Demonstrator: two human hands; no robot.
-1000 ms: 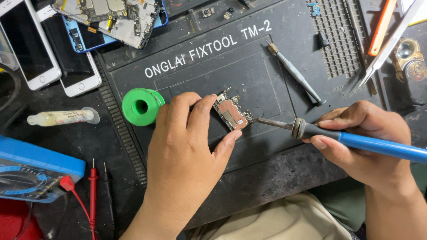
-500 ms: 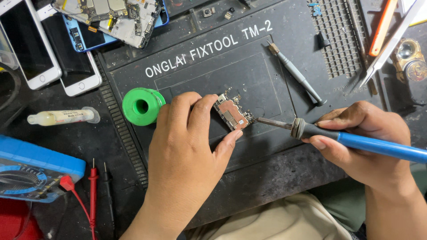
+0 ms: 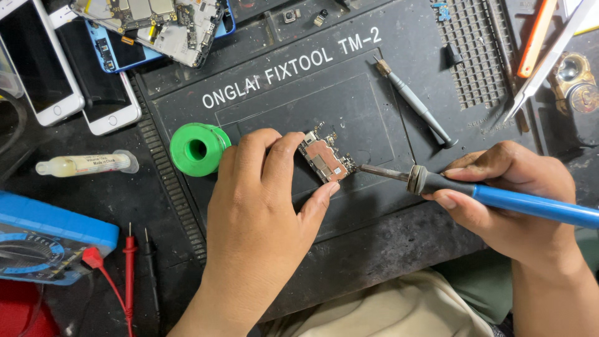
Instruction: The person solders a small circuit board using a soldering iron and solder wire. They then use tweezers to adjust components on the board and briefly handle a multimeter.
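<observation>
Seen from above, a left hand [image 3: 256, 206] pinches a small phone circuit board [image 3: 326, 160] against a dark repair mat [image 3: 374, 81]. The right hand [image 3: 505, 193], fingers wrapped closed, holds a blue soldering iron [image 3: 499, 198], tip touching the board's edge. Soldering appears underway; a green solder spool [image 3: 198, 150] sits nearby.

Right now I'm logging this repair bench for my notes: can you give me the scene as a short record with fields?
left hand: fingers pinch a small circuit board on the dark mat
right hand: grips a blue soldering iron, tip at the board's right edge
left of the hands: green spool, small tube, blue meter
top left: two white phones
</observation>
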